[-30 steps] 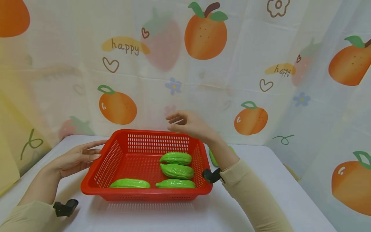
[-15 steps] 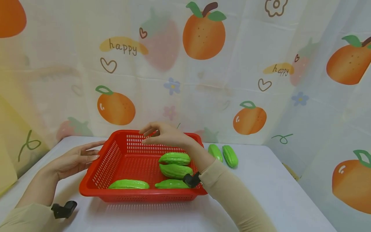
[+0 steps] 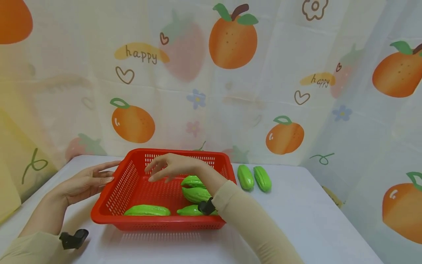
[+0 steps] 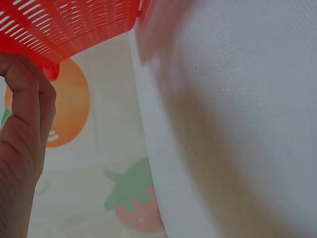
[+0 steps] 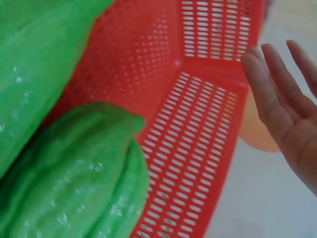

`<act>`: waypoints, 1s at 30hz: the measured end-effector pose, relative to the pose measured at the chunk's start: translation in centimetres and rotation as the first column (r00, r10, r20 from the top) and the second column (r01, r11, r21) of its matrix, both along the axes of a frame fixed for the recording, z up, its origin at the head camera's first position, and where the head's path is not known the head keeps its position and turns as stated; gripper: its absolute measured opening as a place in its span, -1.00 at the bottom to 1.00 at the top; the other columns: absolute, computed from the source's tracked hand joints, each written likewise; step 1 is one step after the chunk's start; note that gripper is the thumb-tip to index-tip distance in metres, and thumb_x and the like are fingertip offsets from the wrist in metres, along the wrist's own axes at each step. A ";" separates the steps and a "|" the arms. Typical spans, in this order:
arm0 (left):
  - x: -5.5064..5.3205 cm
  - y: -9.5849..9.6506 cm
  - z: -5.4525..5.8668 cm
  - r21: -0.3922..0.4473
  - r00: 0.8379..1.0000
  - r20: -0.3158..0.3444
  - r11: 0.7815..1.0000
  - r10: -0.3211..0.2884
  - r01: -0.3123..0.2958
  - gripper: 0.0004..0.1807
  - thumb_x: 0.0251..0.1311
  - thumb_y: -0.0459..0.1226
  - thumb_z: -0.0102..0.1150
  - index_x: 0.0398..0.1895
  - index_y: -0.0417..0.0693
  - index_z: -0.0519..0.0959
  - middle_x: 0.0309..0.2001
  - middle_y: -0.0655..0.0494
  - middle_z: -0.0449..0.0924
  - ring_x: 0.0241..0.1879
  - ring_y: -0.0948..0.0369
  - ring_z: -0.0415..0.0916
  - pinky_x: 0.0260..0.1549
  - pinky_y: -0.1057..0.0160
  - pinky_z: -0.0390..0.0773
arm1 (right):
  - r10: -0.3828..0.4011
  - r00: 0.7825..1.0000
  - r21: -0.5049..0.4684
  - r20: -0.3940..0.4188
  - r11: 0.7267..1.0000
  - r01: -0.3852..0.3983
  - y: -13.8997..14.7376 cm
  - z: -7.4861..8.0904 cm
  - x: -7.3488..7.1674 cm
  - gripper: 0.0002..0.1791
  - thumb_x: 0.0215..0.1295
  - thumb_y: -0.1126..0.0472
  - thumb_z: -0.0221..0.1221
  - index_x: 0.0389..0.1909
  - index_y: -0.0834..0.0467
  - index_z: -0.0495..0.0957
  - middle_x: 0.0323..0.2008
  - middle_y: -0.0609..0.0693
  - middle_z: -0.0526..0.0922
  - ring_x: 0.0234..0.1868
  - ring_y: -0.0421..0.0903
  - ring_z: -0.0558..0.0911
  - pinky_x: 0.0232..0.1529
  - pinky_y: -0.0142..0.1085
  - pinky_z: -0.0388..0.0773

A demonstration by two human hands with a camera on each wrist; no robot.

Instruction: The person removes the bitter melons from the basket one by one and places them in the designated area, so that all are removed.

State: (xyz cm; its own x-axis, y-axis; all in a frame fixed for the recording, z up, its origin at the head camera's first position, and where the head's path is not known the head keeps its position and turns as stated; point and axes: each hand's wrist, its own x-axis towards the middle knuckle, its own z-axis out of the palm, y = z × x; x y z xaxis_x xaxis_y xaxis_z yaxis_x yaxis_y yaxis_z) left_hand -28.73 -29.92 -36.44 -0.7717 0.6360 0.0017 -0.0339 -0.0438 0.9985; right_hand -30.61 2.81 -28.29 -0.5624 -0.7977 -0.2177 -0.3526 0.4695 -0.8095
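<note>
In the head view a red plastic basket (image 3: 165, 220) with slotted walls stands on the table. Several glossy green bitter melons lie inside: one bitter melon (image 3: 147, 210) at the front left, the others at the right, such as the middle bitter melon (image 3: 194, 195). My left hand (image 3: 84, 183) touches the basket's left rim with its fingers extended. Over the basket, my right hand (image 3: 174, 165) hovers with loosely bent fingers and nothing in them. The right wrist view shows its spread fingers (image 5: 280, 89) apart from the slotted wall, with bitter melons (image 5: 69, 178) close to the camera.
Two more bitter melons, a left one (image 3: 245, 177) and a right one (image 3: 262, 179), lie side by side on the white table (image 3: 296, 220), right of the basket. A fruit-printed curtain (image 3: 230, 91) hangs behind the table.
My right hand has moved left and down, from the basket's back right rim to over its middle. The two bitter melons on the table have come into full view. The left hand stays put.
</note>
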 end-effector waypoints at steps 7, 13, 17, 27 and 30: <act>-0.1 0.1 0.2 -0.016 1.000 -0.012 1.000 -0.008 0.008 -0.47 0.48 -0.42 -0.19 0.35 0.36 0.31 0.06 0.22 0.65 0.01 0.28 0.64 0.03 0.24 0.67 | 0.059 0.994 0.065 0.095 0.996 -0.065 -0.7 -1.4 -0.1 -0.55 0.33 0.14 0.23 0.23 0.07 0.49 0.05 -0.07 0.68 0.03 -0.11 0.69 0.03 -0.25 0.68; -0.1 0.1 0.2 -0.032 1.000 -0.011 0.999 0.014 -0.014 -0.47 0.48 -0.41 -0.17 0.35 0.37 0.30 0.05 0.22 0.65 0.00 0.28 0.64 0.01 0.23 0.68 | 0.068 0.988 0.101 0.142 0.991 -0.083 -1.3 -2.3 -0.2 -0.48 0.32 0.19 0.23 0.29 0.17 0.44 0.06 -0.04 0.68 0.16 0.09 0.64 0.15 -0.10 0.64; 0.0 0.0 0.1 -0.025 1.000 -0.009 0.999 0.023 -0.023 -0.48 0.48 -0.41 -0.17 0.34 0.37 0.32 0.02 0.23 0.65 -0.02 0.29 0.64 0.00 0.25 0.69 | 0.090 0.984 0.142 0.157 0.983 -0.113 -1.4 -2.9 -0.4 -0.46 0.31 0.18 0.22 0.30 0.18 0.43 -0.04 -0.10 0.71 0.10 0.02 0.67 0.10 -0.18 0.66; 0.1 -0.1 0.0 0.022 1.000 -0.004 1.000 -0.015 0.015 -0.45 0.48 -0.44 -0.20 0.35 0.35 0.33 0.01 0.22 0.64 -0.03 0.29 0.64 0.00 0.27 0.68 | 0.103 0.970 0.238 0.218 0.959 -0.156 -1.4 -4.2 -0.3 -0.48 0.26 0.24 0.22 0.25 0.16 0.43 -0.16 -0.10 0.68 -0.17 -0.19 0.68 -0.03 -0.22 0.67; 0.2 -0.1 0.0 0.025 1.000 -0.006 0.999 -0.021 0.021 -0.45 0.48 -0.44 -0.21 0.35 0.35 0.33 0.01 0.22 0.64 -0.02 0.30 0.64 0.00 0.27 0.68 | 0.096 0.965 0.250 0.242 0.955 -0.157 -1.6 -4.4 -0.2 -0.50 0.26 0.26 0.22 0.24 0.16 0.43 -0.14 -0.08 0.64 -0.18 -0.19 0.66 -0.02 -0.23 0.68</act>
